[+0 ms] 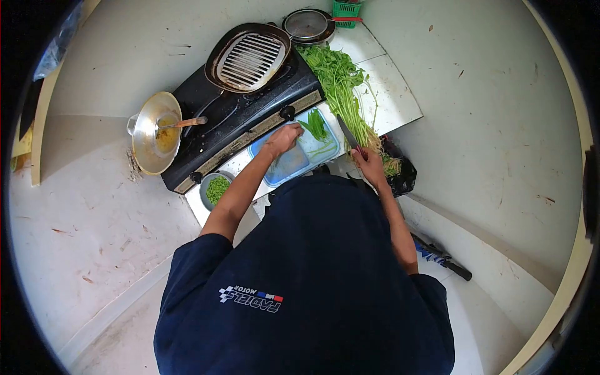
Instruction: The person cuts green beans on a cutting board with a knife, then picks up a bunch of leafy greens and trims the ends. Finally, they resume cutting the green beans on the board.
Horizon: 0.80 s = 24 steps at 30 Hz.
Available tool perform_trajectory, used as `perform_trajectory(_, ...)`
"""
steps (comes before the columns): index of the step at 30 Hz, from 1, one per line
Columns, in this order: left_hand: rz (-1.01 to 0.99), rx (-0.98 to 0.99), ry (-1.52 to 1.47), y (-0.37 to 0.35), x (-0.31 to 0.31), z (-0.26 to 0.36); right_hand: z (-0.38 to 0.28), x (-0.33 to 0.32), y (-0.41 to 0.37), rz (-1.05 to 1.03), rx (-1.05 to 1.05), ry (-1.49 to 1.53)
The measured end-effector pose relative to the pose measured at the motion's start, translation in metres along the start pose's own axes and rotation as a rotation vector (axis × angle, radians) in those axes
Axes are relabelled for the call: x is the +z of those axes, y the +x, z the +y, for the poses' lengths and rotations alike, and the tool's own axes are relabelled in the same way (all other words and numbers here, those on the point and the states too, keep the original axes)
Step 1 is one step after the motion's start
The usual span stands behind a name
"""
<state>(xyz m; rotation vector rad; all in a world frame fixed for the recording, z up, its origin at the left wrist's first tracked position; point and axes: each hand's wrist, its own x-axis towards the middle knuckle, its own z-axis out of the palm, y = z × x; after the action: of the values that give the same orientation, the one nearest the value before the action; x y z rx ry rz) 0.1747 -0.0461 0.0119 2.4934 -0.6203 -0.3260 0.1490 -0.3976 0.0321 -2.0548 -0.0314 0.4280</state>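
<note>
My right hand (370, 167) is closed around the handle of a knife (346, 132), whose blade points away from me beside the stems of a leafy green bunch (340, 78). My left hand (285, 139) is over the left side of a blue-rimmed tray (255, 147), fingers drawn together; anything between them is too small to make out. On the tray, several cut green leaves (317, 126) lie right of that hand, with a few pale stems (322, 150) below them. Roots (392, 165) of the bunch hang near my right hand.
Behind the tray stands a black stove (203, 128) bearing a grill pan (248, 59). A wok (149, 152) with a wooden-handled utensil is at left. Near my left forearm sits a bowl of green bits (217, 189). A strainer (306, 24), green basket (345, 11) and black bag (405, 175) are around.
</note>
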Motion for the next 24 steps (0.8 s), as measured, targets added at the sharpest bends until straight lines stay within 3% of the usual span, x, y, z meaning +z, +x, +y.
perform_trajectory(15,0.03,0.009,0.383,0.008,0.015,0.009,-0.01,-0.003,-0.004,-0.017,0.027,0.014)
perform_trajectory(24,-0.256,0.113,0.381,0.018,-0.003,-0.002,-0.008,-0.002,-0.003,-0.023,0.046,0.016)
